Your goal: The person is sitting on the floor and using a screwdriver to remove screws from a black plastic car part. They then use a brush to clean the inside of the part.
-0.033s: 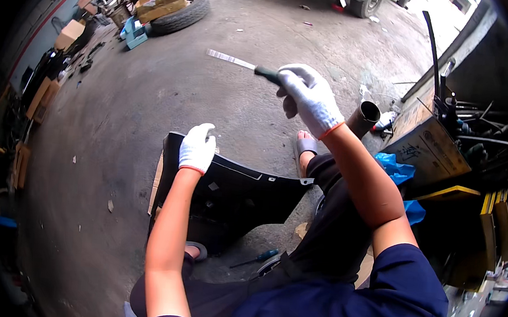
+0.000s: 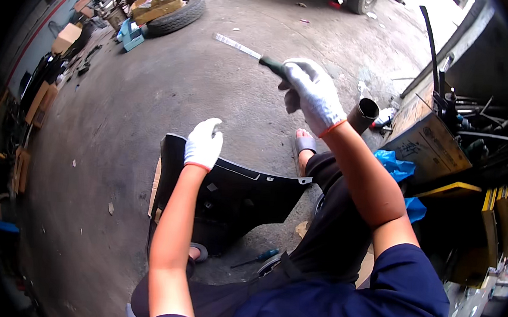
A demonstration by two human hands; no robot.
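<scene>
A black curved panel (image 2: 239,190), like a car fender, stands on the floor between my legs. My left hand (image 2: 204,144), in a white knit glove with an orange cuff, is at the panel's upper edge near its left corner. Its fingers are loosely bent and apart; whether they touch the panel cannot be made out. Higher up and to the right, my gloved right hand (image 2: 313,93) is closed around the dark green handle of a flat, narrow-bladed hand tool (image 2: 239,47). The metal blade points up and left, away from the panel.
A blue-handled screwdriver (image 2: 255,259) lies by the panel. At right are an upright metal pipe (image 2: 364,115), a wooden crate (image 2: 428,140) and blue plastic (image 2: 395,165). A tyre (image 2: 175,19) lies at the far left; a vehicle's wheel (image 2: 364,0) shows at the top.
My left hand has shifted slightly right along the panel's upper edge, and a little up. The right hand with its tool has moved slightly right; the blade tip is higher.
</scene>
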